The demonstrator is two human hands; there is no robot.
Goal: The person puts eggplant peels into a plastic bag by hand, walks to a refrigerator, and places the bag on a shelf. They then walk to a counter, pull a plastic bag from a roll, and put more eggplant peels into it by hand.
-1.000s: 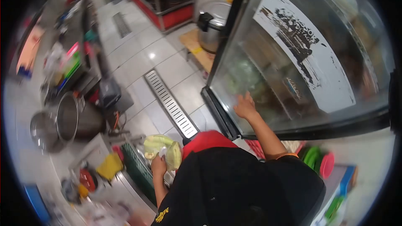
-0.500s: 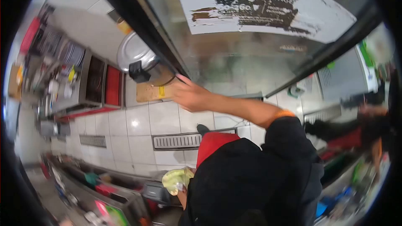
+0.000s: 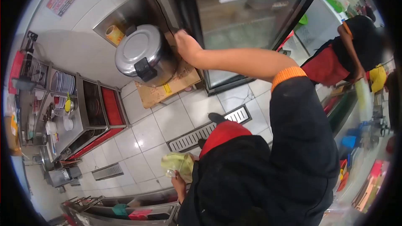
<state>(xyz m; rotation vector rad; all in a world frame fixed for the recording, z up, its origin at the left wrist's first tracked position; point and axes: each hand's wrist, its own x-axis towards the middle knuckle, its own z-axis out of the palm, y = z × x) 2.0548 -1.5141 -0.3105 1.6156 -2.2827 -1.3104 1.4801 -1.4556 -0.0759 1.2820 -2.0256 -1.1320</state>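
Observation:
A glass door in a dark frame, with a worn printed sheet on it, stands in front of me. My right hand is closed on the left edge of this door, its fingertips mostly hidden behind the frame. Low at my left side, my left hand grips a thin plastic bag with something pale yellow-green inside. A large steel rice cooker with a lid and black handles sits just left of my right hand, on a wooden board or box.
A yellow cup-like container is behind the cooker. Shelving with stacked plates lines the left wall. Floor drains cross the tiles. A co-worker in dark clothes and a red apron works at the right.
The door has swung nearer to closed, my right hand still at its edge. My view has turned, so more of the cooker shows. My left hand keeps the bag.

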